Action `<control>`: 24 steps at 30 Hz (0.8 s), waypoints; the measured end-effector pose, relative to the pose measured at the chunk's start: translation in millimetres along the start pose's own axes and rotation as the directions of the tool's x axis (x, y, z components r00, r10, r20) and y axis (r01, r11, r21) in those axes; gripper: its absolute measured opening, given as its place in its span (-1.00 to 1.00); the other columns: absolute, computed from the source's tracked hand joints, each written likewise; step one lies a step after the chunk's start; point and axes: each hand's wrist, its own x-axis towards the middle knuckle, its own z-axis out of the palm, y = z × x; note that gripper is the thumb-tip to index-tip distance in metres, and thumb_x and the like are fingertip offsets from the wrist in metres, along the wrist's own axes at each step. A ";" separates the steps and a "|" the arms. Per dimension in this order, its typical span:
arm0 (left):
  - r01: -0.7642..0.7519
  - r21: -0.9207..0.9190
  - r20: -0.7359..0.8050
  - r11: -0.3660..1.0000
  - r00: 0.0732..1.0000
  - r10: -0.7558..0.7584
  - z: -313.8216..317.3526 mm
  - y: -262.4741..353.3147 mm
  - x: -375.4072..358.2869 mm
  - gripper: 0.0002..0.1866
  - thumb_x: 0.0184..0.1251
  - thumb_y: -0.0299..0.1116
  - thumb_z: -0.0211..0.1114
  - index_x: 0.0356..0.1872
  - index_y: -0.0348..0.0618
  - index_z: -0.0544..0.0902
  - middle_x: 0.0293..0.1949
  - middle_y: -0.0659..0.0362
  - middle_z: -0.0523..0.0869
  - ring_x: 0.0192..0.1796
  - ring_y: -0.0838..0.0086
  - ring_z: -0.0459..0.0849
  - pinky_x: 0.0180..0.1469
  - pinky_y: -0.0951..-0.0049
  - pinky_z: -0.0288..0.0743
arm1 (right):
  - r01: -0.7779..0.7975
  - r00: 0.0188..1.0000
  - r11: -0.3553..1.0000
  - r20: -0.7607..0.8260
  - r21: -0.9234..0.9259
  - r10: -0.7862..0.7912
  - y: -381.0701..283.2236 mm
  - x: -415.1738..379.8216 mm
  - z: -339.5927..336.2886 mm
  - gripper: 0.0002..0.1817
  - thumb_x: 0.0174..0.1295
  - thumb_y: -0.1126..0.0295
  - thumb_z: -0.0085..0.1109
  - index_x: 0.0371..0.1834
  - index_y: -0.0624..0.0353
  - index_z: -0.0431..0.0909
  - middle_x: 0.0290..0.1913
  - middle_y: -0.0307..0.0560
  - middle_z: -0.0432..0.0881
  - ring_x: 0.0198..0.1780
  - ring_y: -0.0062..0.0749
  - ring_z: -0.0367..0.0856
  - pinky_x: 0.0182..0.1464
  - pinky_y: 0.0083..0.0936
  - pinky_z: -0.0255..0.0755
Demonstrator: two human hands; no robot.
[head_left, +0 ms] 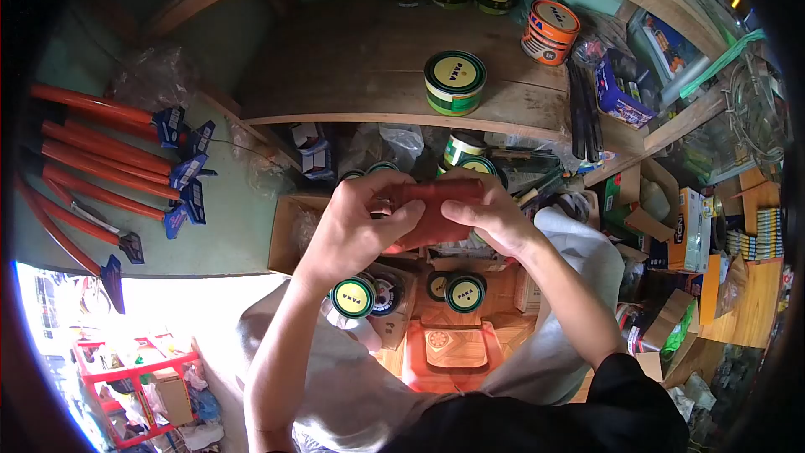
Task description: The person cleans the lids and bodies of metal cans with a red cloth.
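A wooden shelf (335, 59) is noted at 12 o'clock. Orange bars (92, 102) with blue labels are found between 9 and 10 o'clock. A red stool (457, 381) is located near 6 o'clock. At centre, the left hand (366, 211) and the right hand (495, 214) are closed on opposite sides of a reddish-brown piece (432, 211), its material not determinable. At 1 o'clock, a green-and-yellow can (455, 82) is recorded, lidded and upright, near the shelf's front edge.
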 end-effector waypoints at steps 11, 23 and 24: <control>0.075 -0.197 -0.040 0.977 0.996 -0.084 20.1 1.5 -1.8 -0.54 0.36 -0.27 0.40 0.13 -0.41 0.61 -0.14 0.04 0.79 -0.11 0.45 0.75 0.04 0.42 0.62 | 0.006 0.999 0.959 -0.042 0.282 0.006 13.6 6.2 -8.8 -0.58 0.42 0.26 0.26 0.24 0.27 0.53 0.09 -0.05 0.70 0.05 -0.38 0.72 0.14 -0.40 0.61; 0.010 -0.198 -0.007 0.980 1.000 -0.012 19.5 1.4 -6.9 -0.62 0.38 -0.41 0.34 0.15 -0.41 0.60 -0.12 0.02 0.81 -0.07 0.49 0.77 0.04 0.47 0.61 | -0.167 0.986 0.734 0.118 0.659 0.119 25.0 10.4 -3.9 -0.61 0.53 0.21 0.05 0.28 0.17 0.52 0.15 -0.08 0.68 0.16 -0.35 0.65 0.31 -0.28 0.47; -0.009 -0.175 -0.038 0.984 0.999 0.002 20.8 -0.4 -7.0 -0.61 0.37 -0.40 0.35 0.15 -0.40 0.60 -0.12 0.01 0.81 -0.07 0.46 0.78 0.04 0.46 0.61 | -0.166 0.986 0.733 0.092 0.659 0.141 24.8 11.2 -1.2 -0.60 0.53 0.21 0.04 0.30 0.18 0.51 0.16 -0.07 0.68 0.17 -0.35 0.65 0.31 -0.28 0.47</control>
